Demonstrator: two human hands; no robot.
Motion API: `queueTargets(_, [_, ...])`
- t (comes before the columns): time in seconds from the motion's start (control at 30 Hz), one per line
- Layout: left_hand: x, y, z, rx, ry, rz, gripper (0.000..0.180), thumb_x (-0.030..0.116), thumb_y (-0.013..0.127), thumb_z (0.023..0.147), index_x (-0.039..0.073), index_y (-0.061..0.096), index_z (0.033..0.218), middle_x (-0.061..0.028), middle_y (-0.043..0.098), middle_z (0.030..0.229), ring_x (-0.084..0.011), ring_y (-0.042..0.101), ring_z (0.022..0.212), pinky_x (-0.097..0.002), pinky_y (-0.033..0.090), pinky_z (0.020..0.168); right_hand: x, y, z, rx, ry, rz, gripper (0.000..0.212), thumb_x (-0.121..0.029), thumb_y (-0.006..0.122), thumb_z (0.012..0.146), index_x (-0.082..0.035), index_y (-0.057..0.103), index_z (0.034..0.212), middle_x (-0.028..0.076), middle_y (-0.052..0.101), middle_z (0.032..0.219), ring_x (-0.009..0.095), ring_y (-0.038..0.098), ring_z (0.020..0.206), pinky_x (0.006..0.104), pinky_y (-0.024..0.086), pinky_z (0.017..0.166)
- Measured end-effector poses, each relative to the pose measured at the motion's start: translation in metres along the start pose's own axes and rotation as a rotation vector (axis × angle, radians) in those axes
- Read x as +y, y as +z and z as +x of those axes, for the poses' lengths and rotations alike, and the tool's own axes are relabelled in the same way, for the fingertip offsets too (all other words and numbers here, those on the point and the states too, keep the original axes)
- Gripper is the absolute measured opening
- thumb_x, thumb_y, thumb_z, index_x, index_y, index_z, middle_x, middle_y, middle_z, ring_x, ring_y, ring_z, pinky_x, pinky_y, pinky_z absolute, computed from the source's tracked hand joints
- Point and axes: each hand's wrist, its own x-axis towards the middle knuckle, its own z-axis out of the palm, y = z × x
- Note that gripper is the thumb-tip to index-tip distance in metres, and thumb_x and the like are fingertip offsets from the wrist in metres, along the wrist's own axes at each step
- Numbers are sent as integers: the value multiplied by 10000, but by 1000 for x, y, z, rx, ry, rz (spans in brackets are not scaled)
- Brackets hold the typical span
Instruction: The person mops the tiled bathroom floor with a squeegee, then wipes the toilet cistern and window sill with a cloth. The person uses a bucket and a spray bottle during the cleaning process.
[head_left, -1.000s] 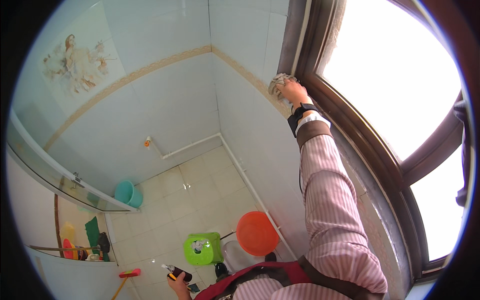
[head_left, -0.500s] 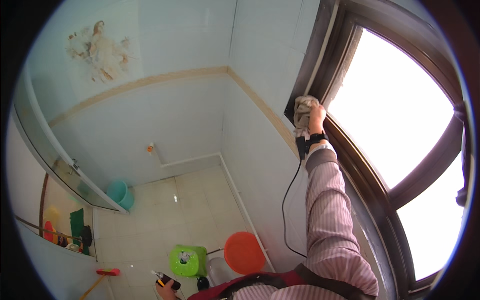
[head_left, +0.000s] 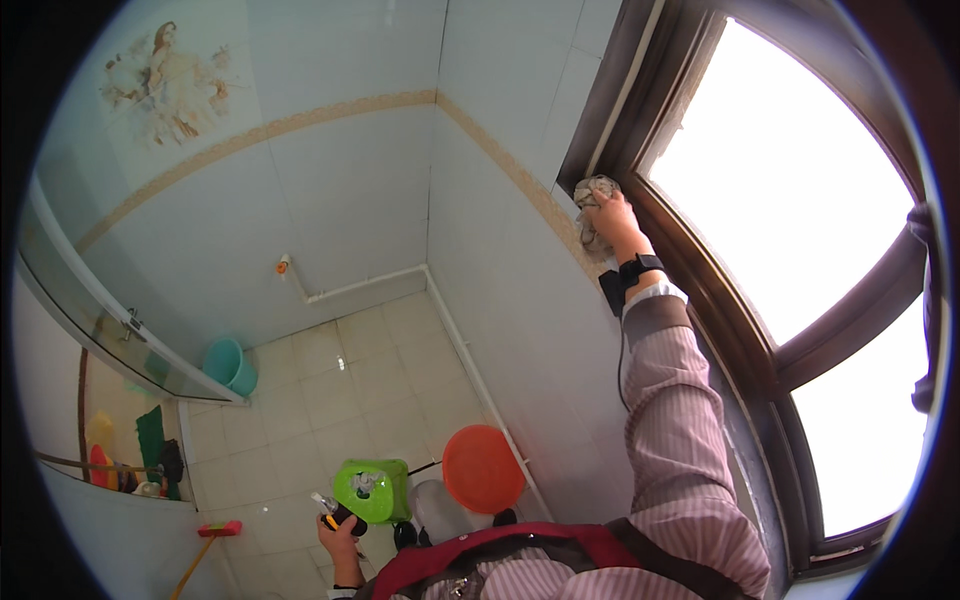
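My right hand (head_left: pixel 616 219) is closed on a crumpled, pale patterned cloth (head_left: pixel 596 194). It presses the cloth against the lower corner of the dark brown window frame (head_left: pixel 690 262). A black band with a small box and a cable sits on that wrist. Low in the picture, my left hand (head_left: pixel 341 545) grips a black object (head_left: pixel 350 521) that has a yellow part and a clear, pale tip; its exact kind cannot be made out. This hand is held beside a green stool (head_left: pixel 398 492) with a greyish crumpled item (head_left: pixel 368 486) on its top.
An orange basin (head_left: pixel 484 468) stands by the wall, beside a pale grey tub (head_left: pixel 436 508). Farther back, a turquoise bucket (head_left: pixel 229 367) is next to the open glass door (head_left: pixel 120 300). A red broom (head_left: pixel 219 528) leans at lower left. An orange-tipped pipe fitting (head_left: pixel 283 265) juts from the wall.
The cloth and my right hand have moved slightly down and left along the frame's corner. My left hand has risen farther into view, still holding the black object. The whole view has shifted a little.
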Motion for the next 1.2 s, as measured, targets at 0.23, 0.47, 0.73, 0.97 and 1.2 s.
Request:
queueTargets(0.23, [-6, -7, -10, 32, 12, -9, 494, 42, 685, 585, -9, 426, 1003, -57, 514, 720, -123, 484, 480, -218, 363, 329, 19, 26, 40, -85, 54, 15, 252, -199, 542, 728, -92, 646, 931, 152, 596, 1013, 324, 561, 953, 353, 448, 829])
queueTargets(0.47, [-13, -29, -24, 126, -8, -55, 393, 38, 663, 612, 6, 449, 940, -58, 522, 697, -127, 490, 464, -219, 366, 334, 52, 22, 55, 371, 356, 843, 163, -157, 519, 799, -53, 608, 888, 123, 604, 838, 242, 576, 763, 315, 465, 666])
queueTargets(0.73, [-8, -12, -9, 36, 24, -74, 378, 47, 654, 632, 8, 458, 952, -51, 520, 697, -111, 455, 429, -207, 348, 336, 55, -37, 46, 281, 336, 2141, 266, -216, 394, 888, -47, 517, 1053, 113, 545, 1077, 270, 545, 927, 410, 471, 784])
queueTargets(0.97, [-17, -12, -16, 2, 53, -69, 356, 53, 667, 618, 32, 458, 906, -35, 505, 656, -103, 443, 414, -213, 345, 331, 31, 1, 7, 91, 526, 945, 344, -235, 421, 852, -29, 481, 1121, 148, 551, 1063, 309, 527, 992, 397, 435, 821])
queueTargets(1.2, [-17, -18, -10, -45, 58, -240, 409, 2, 670, 646, -18, 472, 1003, -86, 543, 880, -185, 561, 742, -298, 496, 654, 20, 12, 10, -181, 60, -48, 473, -409, 464, 804, -130, 478, 1185, 165, 496, 1172, 327, 497, 1059, 403, 412, 891])
